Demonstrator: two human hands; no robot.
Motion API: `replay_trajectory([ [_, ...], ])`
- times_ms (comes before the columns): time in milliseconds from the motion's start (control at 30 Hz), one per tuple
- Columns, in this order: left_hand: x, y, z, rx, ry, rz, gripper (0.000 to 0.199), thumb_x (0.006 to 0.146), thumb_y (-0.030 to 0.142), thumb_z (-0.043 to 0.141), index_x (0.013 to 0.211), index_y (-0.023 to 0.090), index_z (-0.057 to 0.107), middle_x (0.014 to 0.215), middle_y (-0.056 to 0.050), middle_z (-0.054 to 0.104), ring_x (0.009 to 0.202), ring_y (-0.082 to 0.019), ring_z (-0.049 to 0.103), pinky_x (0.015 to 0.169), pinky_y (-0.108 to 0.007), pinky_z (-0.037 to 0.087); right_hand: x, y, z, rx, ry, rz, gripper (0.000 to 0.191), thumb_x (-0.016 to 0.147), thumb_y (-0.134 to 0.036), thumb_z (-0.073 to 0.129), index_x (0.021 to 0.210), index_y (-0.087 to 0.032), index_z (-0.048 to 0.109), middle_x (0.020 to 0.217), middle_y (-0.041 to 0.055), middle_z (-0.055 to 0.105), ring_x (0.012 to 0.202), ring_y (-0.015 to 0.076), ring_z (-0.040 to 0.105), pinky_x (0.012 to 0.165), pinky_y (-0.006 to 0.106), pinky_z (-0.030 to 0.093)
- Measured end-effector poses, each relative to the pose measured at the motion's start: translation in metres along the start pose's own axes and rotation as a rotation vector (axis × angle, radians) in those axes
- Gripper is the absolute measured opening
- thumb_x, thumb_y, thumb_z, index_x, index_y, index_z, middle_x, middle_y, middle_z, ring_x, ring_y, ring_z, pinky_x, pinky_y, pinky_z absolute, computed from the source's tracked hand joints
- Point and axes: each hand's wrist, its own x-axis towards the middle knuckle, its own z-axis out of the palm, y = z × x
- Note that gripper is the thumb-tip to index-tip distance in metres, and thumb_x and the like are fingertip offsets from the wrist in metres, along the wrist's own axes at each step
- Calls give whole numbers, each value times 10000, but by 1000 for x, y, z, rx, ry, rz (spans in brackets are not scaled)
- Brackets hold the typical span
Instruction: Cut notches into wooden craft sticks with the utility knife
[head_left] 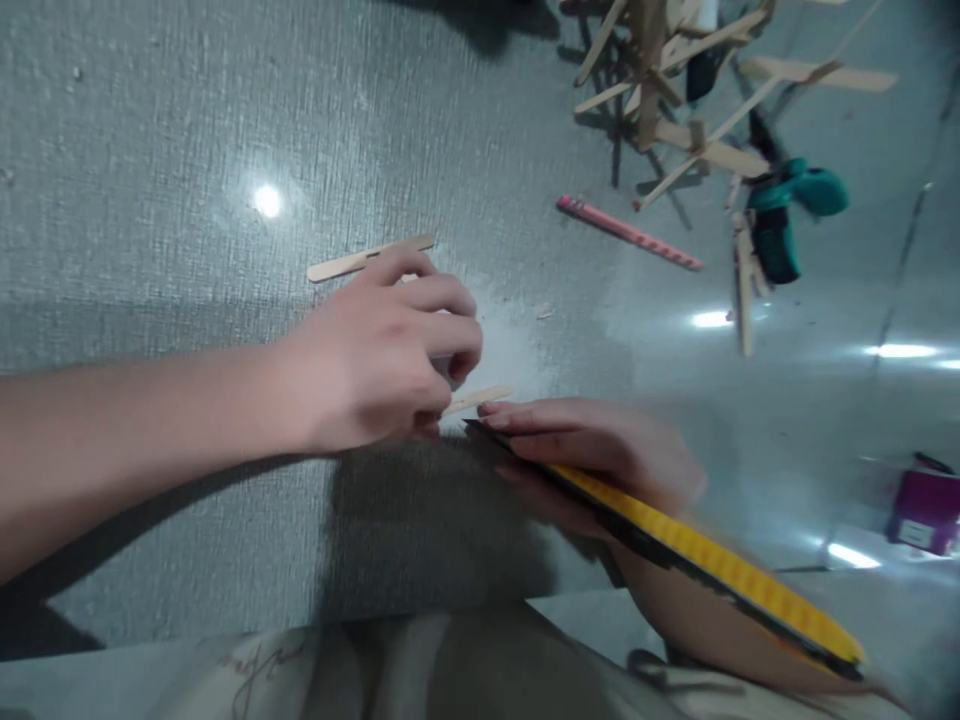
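Observation:
My right hand (pixel 607 450) is wrapped round a yellow and black snap-off utility knife (pixel 697 545), its dark blade pointing left. Close to the blade tip is a short wooden craft stick (pixel 484 398). My left hand (pixel 397 350) has its fingers curled, with thumb and forefinger at the left end of this stick; the hand hides that end. Just beyond my left knuckles lies another craft stick (pixel 345 264) with a small dark notch in it. Whether the blade touches the short stick I cannot tell.
A structure of joined craft sticks (pixel 649 75) stands at the upper right. Below it lie a pink patterned pencil (pixel 630 233) and a teal-handled tool (pixel 776 235). Farther right is a purple packet (pixel 924 510). The textured grey mat (pixel 150 240) ends near my lap.

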Motion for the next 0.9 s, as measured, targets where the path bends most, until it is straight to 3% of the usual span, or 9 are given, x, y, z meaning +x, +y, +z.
replay_trajectory([
  [200, 1, -5, -1, -22, -30, -9, 407, 1033, 288, 475, 785, 291, 798, 1048, 5, 744, 1181, -254, 591, 1137, -521, 354, 4, 2, -2, 42, -27, -16, 320, 882, -88, 713, 1099, -323, 702, 1049, 16, 810, 974, 231, 804, 796, 363, 718],
  [333, 5, -2, -4, -45, -90, -50, 419, 997, 215, 449, 765, 276, 792, 960, 3, 750, 1077, -226, 607, 1123, -512, 364, 8, 2, -1, 40, -75, -38, 276, 880, -96, 698, 1074, -294, 695, 1048, 34, 810, 975, 222, 804, 793, 324, 712],
  [500, 4, -4, -4, -53, -125, -8, 398, 985, 206, 424, 840, 289, 785, 944, 32, 773, 999, -189, 645, 1103, -474, 371, 11, 1, 0, 24, -77, -7, 263, 880, -126, 698, 1067, -310, 692, 1048, 24, 812, 955, 212, 805, 784, 304, 707],
  [700, -2, -6, 1, 21, 18, 88, 390, 1017, 178, 410, 844, 277, 745, 966, 55, 771, 894, -164, 642, 961, -400, 386, 9, 1, -4, 30, -107, 5, 296, 896, -124, 703, 1112, -325, 703, 1098, 9, 804, 1017, 203, 793, 834, 303, 698],
  [900, 4, -12, 0, -33, 21, 121, 330, 1006, 149, 491, 941, 305, 774, 1137, 31, 762, 1040, -197, 663, 1025, -407, 414, 10, 10, -5, 161, -77, -20, 231, 911, -117, 713, 1058, -293, 733, 1074, 14, 804, 986, 194, 796, 826, 302, 693],
])
